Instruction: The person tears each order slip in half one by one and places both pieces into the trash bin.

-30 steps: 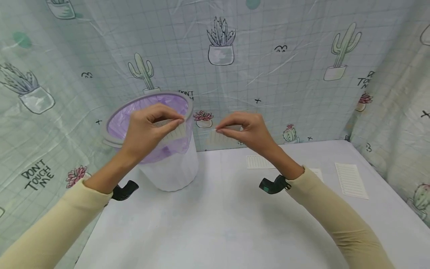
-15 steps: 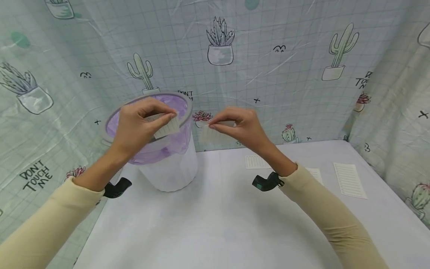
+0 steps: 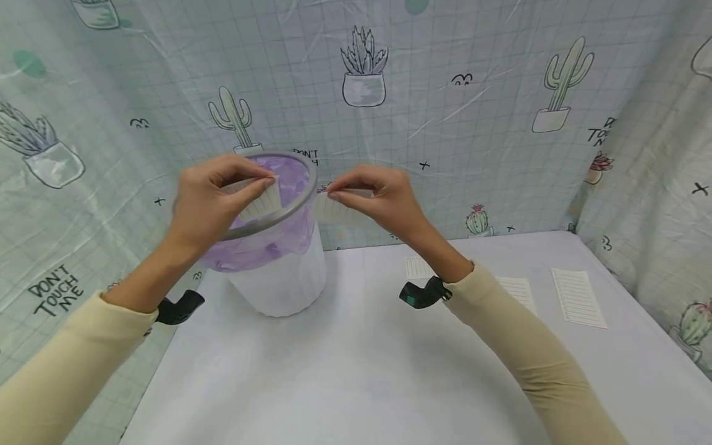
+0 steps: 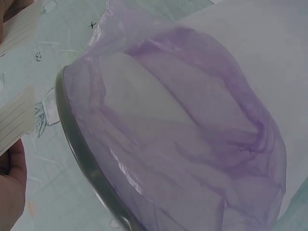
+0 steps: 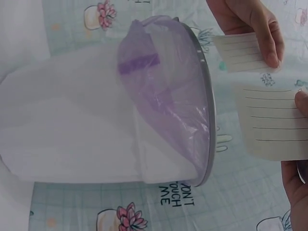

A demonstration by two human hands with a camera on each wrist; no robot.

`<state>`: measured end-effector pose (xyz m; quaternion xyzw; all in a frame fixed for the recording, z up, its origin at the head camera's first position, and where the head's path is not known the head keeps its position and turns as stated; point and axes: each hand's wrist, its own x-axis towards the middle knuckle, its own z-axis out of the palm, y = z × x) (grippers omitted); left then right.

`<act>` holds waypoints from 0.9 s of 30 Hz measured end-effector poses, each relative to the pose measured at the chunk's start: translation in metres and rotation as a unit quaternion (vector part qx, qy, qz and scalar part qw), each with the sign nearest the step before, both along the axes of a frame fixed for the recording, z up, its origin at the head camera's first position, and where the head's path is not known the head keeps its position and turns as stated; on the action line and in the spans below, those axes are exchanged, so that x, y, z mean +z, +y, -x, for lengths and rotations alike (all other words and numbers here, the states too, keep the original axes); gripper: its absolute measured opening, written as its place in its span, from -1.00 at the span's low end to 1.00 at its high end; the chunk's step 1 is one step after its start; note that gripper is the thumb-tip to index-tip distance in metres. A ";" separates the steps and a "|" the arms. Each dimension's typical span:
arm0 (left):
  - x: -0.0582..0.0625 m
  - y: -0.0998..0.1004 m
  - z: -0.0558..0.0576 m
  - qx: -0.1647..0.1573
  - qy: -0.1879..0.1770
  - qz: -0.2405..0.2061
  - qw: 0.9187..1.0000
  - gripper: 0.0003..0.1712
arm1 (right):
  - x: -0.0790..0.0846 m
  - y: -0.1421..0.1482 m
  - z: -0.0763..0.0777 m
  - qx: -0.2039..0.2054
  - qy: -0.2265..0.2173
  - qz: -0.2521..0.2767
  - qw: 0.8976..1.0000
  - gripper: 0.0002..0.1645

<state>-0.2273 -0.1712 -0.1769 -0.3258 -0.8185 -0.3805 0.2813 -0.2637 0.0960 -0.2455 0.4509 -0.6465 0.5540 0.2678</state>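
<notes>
Above the rim of a white bin [image 3: 283, 278], my left hand [image 3: 197, 201] pinches a small lined paper piece [image 3: 264, 201] between thumb and fingertips. A second lined paper piece [image 3: 334, 210] hangs from the thumb and fingertips of my right hand [image 3: 386, 198], just right of the bin. A translucent purple bag [image 3: 297, 238] lines the bin and folds over its outside; a grey ring [image 3: 303, 201] sits around the mouth. The right wrist view shows the ruled lines on the right hand's paper [image 5: 272, 122]. My left forearm and hand hide part of the ring.
Lined paper sheets lie on the white table [image 3: 356, 371]: one at the far right [image 3: 578, 298], another partly behind my right sleeve [image 3: 517, 290], and one behind the right wrist [image 3: 419, 267]. A cactus-print curtain [image 3: 411, 142] hangs behind and at both sides.
Both hands have moved left and slightly up, each still pinching its paper. The left hand's paper now hangs over the bin's mouth; the right hand's paper has come close to the ring.
</notes>
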 end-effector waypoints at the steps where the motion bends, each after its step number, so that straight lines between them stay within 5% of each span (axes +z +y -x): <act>1: 0.001 -0.001 0.001 0.002 0.003 0.000 1.000 -0.89 | 0.001 -0.002 0.001 0.002 0.001 0.003 1.000 -0.84; 17: 0.013 -0.017 0.014 0.035 0.012 0.026 0.999 -0.91 | 0.024 -0.023 0.006 -0.015 -0.074 0.011 0.997 -0.86; 27: 0.017 -0.027 0.025 0.062 -0.016 0.049 0.997 -0.87 | 0.041 -0.041 0.019 -0.003 -0.114 0.021 0.993 -0.85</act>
